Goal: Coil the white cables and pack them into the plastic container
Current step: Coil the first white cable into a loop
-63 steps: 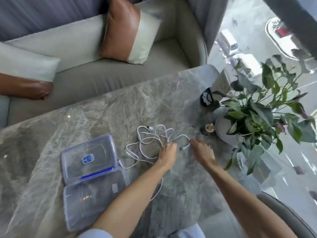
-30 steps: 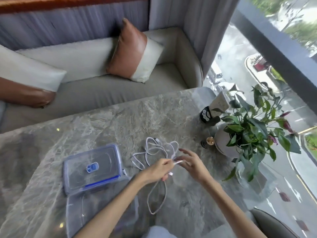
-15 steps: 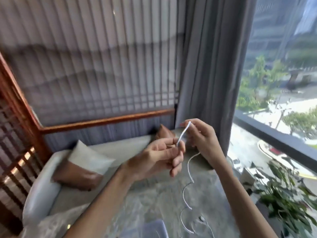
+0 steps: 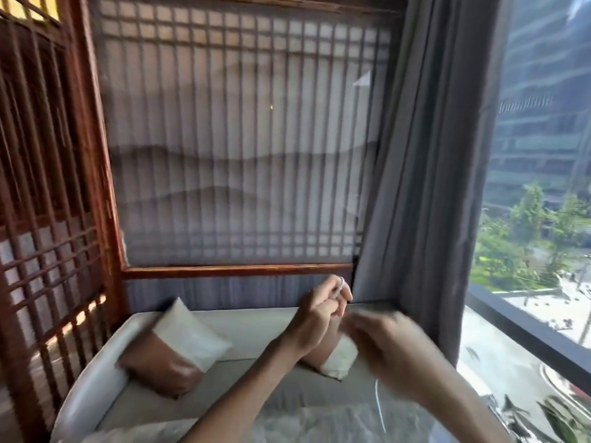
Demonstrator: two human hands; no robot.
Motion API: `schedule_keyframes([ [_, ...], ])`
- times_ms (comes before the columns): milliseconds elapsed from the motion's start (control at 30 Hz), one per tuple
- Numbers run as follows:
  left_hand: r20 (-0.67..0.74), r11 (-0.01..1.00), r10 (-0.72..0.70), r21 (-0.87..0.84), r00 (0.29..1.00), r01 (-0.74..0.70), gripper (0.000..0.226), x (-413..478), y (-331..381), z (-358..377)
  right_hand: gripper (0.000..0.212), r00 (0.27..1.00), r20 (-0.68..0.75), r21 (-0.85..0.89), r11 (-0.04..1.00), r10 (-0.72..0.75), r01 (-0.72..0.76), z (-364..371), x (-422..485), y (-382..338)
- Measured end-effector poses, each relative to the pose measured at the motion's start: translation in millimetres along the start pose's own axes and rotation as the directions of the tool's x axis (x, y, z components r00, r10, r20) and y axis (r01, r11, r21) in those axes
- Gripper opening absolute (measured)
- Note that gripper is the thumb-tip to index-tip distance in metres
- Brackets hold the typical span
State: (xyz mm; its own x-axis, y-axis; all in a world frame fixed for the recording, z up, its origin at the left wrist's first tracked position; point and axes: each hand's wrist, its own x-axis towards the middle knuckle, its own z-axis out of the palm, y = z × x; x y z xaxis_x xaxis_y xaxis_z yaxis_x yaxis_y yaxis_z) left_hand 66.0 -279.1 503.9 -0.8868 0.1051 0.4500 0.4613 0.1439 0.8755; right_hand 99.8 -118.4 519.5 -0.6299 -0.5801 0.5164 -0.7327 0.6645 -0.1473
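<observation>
Both hands are raised in front of the sofa. My left hand (image 4: 318, 311) is closed, with a turn of white cable (image 4: 341, 284) looped over a raised finger. My right hand (image 4: 383, 343) is blurred with motion just right of it and below; the cable hangs down from it as a thin white strand to the table. The plastic container is out of view, below the frame.
A grey sofa (image 4: 96, 391) with two brown-and-cream cushions (image 4: 179, 353) stands behind the marble table (image 4: 319, 423). A wooden lattice screen fills the left and back. A grey curtain (image 4: 425, 187) and a window are on the right; plant leaves (image 4: 556, 420) show at the lower right.
My view has tilted up from the table to the wall. Both hands lifted one cable off the table. The left hand now has cable looped on a finger while the right hand sweeps around it.
</observation>
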Motion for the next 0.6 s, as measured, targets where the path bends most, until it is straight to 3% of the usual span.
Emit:
schedule_keyframes([
  [100,0.006,0.973,0.113,-0.203,0.994,-0.109,0.028,-16.1,18.3,32.2,0.03,0.947,-0.304,-0.141,0.988,-0.1,0.059,-58.1,13.8,16.1],
  [200,0.011,0.907,0.201,-0.379,0.979,-0.182,0.031,-21.8,40.4,57.9,0.02,0.888,-0.46,0.123,0.99,0.0,0.063,-86.8,34.6,41.3],
  [233,0.035,0.888,0.214,-0.423,0.976,-0.179,0.028,-21.8,47.3,63.2,0.012,0.899,-0.436,0.277,0.958,0.049,0.082,-88.9,43.9,49.8],
  [300,0.069,0.849,0.242,-0.499,0.968,-0.176,0.026,-17.4,61.0,69.3,0.016,0.935,-0.334,0.541,0.837,0.121,0.085,-80.8,56.6,62.5],
  [367,0.072,0.814,0.254,-0.554,0.964,-0.173,0.032,-7.0,68.6,70.6,0.03,0.97,-0.117,0.724,0.687,0.212,-0.063,-56.9,55.6,70.3],
  [467,0.102,0.782,0.146,-0.621,0.984,-0.051,0.045,9.7,67.7,69.6,0.038,0.949,0.155,0.843,0.464,0.275,-0.273,-8.0,29.3,70.8],
  [500,0.11,0.779,0.112,-0.626,0.988,-0.018,0.049,15.3,65.7,69.9,0.042,0.943,0.179,0.844,0.448,0.281,-0.294,3.5,18.0,69.8],
  [533,0.095,0.801,0.093,-0.599,0.991,-0.017,0.052,21.7,62.7,70.0,0.047,0.945,0.182,0.816,0.495,0.271,-0.299,10.9,6.2,69.2],
  [600,-0.012,0.884,0.083,-0.46,0.997,-0.079,0.054,37.7,53.5,65.8,0.049,0.964,0.189,0.649,0.713,0.188,-0.266,15.1,-17.6,70.3],
])
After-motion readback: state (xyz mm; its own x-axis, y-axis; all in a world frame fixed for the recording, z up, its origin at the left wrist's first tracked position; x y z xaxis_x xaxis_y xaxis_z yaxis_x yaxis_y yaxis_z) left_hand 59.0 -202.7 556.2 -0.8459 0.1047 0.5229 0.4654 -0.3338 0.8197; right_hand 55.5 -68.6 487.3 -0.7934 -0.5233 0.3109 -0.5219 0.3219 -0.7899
